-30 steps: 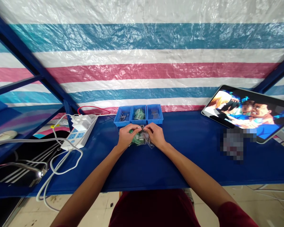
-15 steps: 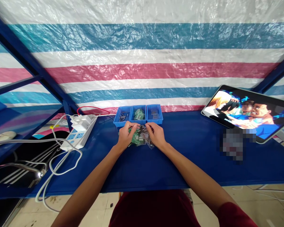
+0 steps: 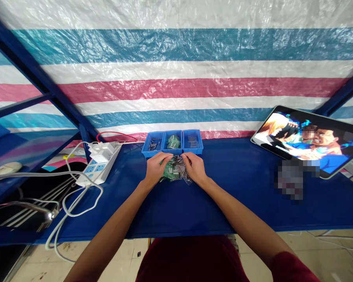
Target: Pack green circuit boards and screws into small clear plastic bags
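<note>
Fingers of left hand (image 3: 159,166) and right hand (image 3: 194,166) pinched near-shut over pile (image 3: 174,171), grip unclear; smooth table (image 3: 176,207) open nearside to straight edge.

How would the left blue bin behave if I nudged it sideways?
The left blue bin looks like stiff plastic, its walls straight, so it should keep its shape. Low and broad, it will probably slide rather than tip. The slim metal pieces lie loose inside, so they may shift or roll.
</note>
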Action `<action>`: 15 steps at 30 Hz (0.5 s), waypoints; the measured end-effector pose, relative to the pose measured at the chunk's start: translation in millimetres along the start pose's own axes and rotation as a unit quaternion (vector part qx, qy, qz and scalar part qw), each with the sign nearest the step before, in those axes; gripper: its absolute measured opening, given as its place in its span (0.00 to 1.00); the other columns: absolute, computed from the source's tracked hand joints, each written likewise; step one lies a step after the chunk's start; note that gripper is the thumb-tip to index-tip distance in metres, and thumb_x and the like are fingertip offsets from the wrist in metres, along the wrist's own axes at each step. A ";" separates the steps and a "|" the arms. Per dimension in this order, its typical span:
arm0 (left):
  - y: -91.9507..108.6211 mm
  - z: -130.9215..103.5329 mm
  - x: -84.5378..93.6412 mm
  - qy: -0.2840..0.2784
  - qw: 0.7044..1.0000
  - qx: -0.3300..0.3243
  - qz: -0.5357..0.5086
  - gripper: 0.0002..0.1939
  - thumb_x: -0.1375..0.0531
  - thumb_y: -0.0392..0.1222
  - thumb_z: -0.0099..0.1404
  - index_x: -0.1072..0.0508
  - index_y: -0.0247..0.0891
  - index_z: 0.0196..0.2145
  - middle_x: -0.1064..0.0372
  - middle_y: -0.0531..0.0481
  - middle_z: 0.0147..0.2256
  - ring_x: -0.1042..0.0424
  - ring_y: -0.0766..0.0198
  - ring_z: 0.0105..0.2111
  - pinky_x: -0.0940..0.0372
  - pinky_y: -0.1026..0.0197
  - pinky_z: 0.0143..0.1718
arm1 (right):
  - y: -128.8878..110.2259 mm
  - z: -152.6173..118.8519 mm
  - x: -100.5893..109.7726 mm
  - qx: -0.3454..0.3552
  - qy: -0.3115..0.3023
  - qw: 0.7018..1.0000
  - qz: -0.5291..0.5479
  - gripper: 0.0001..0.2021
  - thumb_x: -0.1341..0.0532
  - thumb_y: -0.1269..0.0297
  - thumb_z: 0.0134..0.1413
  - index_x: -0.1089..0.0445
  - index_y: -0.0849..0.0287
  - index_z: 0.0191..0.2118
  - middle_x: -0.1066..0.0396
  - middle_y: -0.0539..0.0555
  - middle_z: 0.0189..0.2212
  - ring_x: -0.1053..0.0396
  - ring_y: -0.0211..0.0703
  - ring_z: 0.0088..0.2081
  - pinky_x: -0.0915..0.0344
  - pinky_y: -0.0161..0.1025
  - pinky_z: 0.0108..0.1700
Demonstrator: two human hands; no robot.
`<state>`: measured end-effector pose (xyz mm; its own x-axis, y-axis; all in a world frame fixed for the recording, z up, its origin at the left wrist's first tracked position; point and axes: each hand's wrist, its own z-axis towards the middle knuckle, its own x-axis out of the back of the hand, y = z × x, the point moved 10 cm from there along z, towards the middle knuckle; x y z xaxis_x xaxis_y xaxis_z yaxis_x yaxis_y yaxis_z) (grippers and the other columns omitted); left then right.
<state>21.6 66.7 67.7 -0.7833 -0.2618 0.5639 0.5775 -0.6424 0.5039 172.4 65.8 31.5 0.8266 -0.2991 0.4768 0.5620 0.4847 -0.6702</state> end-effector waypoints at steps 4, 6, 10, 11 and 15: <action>-3.5 -0.8 -1.9 -0.006 1.000 -0.004 -0.019 0.17 0.51 0.46 0.69 0.24 0.38 0.38 0.26 0.49 0.31 0.29 0.65 0.29 0.34 0.63 0.36 | -0.5 0.0 1.3 0.003 0.004 1.000 0.000 0.17 0.52 0.58 0.64 0.28 0.58 0.39 0.25 0.55 0.34 0.29 0.42 0.34 0.36 0.36 0.37; -6.9 -1.4 -3.2 -0.011 1.000 0.006 -0.026 0.17 0.52 0.46 0.70 0.25 0.38 0.39 0.27 0.50 0.29 0.30 0.66 0.26 0.34 0.64 0.35 | -1.6 0.2 2.4 0.006 0.007 1.000 0.003 0.17 0.52 0.59 0.64 0.28 0.58 0.39 0.25 0.55 0.34 0.29 0.42 0.33 0.36 0.36 0.37; -10.6 -2.2 -7.2 -0.035 0.997 0.040 -0.049 0.16 0.52 0.47 0.69 0.28 0.38 0.43 0.33 0.54 0.22 0.35 0.68 0.20 0.37 0.66 0.29 | -4.8 0.0 1.3 0.015 -0.002 1.000 0.019 0.15 0.51 0.59 0.64 0.28 0.58 0.40 0.26 0.55 0.35 0.30 0.41 0.33 0.36 0.35 0.38; -10.6 -2.4 -8.4 -0.042 0.996 0.046 -0.057 0.16 0.51 0.47 0.69 0.30 0.38 0.44 0.35 0.56 0.20 0.36 0.68 0.19 0.38 0.66 0.27 | -6.0 -0.3 -0.1 0.019 -0.008 0.999 0.024 0.15 0.50 0.59 0.64 0.28 0.58 0.41 0.26 0.54 0.35 0.30 0.41 0.33 0.36 0.35 0.38; -9.4 -3.8 -13.2 -0.069 0.993 0.060 -0.069 0.15 0.51 0.48 0.69 0.33 0.38 0.46 0.42 0.60 0.16 0.41 0.69 0.16 0.42 0.66 0.25 | -11.3 -2.5 -5.7 0.043 -0.031 0.998 0.036 0.14 0.48 0.59 0.63 0.28 0.58 0.44 0.27 0.55 0.34 0.31 0.40 0.32 0.35 0.35 0.37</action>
<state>25.6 73.5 52.9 -0.8223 -0.0715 0.5645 0.4973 -0.5724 0.6519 161.4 60.0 35.0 0.8597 -0.2105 0.4654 0.4944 0.5722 -0.6543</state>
